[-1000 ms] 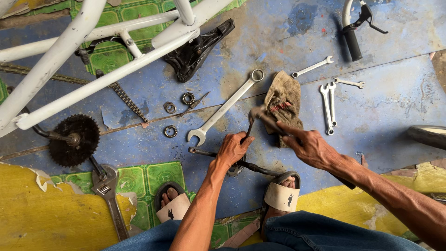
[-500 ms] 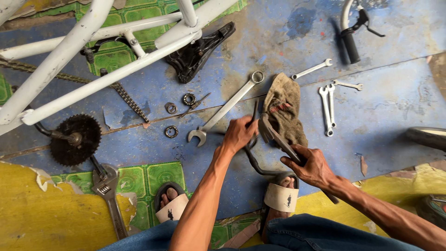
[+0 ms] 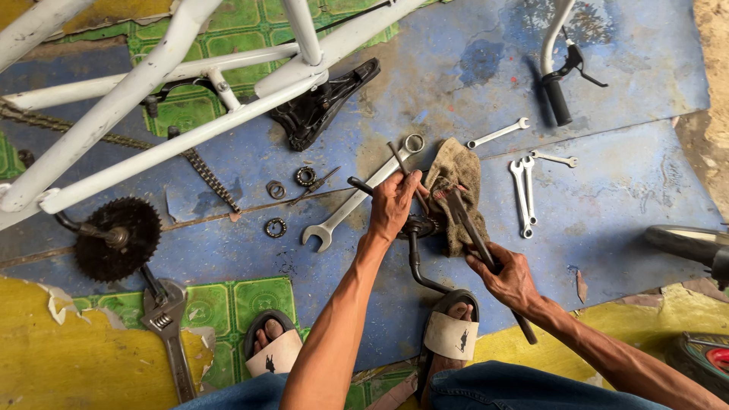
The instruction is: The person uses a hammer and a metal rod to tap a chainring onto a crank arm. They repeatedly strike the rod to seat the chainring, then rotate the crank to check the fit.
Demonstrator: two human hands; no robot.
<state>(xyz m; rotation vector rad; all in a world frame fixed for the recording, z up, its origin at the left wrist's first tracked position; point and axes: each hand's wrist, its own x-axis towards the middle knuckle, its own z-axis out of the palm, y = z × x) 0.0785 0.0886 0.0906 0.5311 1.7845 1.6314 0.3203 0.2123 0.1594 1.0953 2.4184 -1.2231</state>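
My left hand (image 3: 395, 203) grips a thin metal rod (image 3: 398, 161) and holds its lower end against the hub of a dark bent crank arm (image 3: 416, 266) lying on the blue floor. The crank arm curves down toward my right sandalled foot (image 3: 452, 332). My right hand (image 3: 505, 275) is closed around a long dark metal bar (image 3: 465, 222). The bar's upper end lies over a dirty brown rag (image 3: 456, 173) just right of my left hand.
A large combination wrench (image 3: 353, 203) lies left of my left hand, with bearing rings (image 3: 275, 226) nearby. A white bicycle frame (image 3: 152, 91), black saddle (image 3: 319, 106), chain (image 3: 205, 168), toothed sprocket (image 3: 118, 239), adjustable wrench (image 3: 173, 342), small wrenches (image 3: 524, 193) and handlebar grip (image 3: 558, 99) surround the spot.
My left hand has moved up from the floor onto the crank hub with the thin rod. My right hand has drawn back toward me with the dark bar.
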